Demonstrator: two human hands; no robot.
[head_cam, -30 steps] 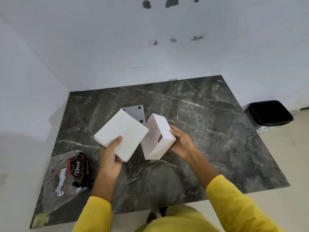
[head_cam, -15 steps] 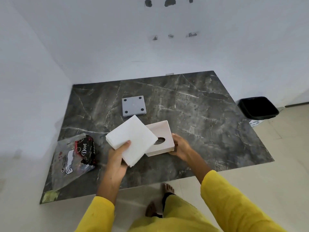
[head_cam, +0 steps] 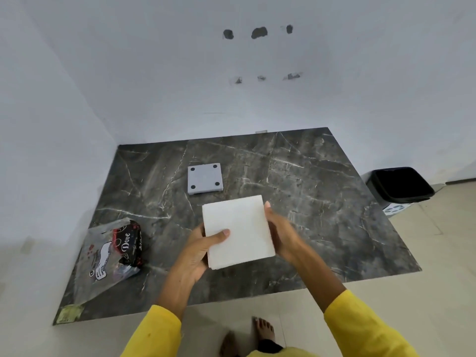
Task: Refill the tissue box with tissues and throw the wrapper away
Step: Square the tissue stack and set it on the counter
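Tissue stack [head_cam: 238, 231] is being gripped at frame ctr by left hand [head_cam: 197, 249] & right hand [head_cam: 282, 231], both closed on it.

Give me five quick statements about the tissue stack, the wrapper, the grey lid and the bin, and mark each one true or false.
1. Both hands hold the white tissue stack. True: the left hand grips its left edge, the right hand its right edge.
2. The wrapper is already in the bin. False: it lies on the dark marble slab, to the left of the hands.
3. The grey square lid lies flat on the slab beyond the stack. True.
4. The black bin stands on the slab. False: it stands on the floor off the slab's right side.
5. The lid touches the tissue stack. False: bare slab shows between them.
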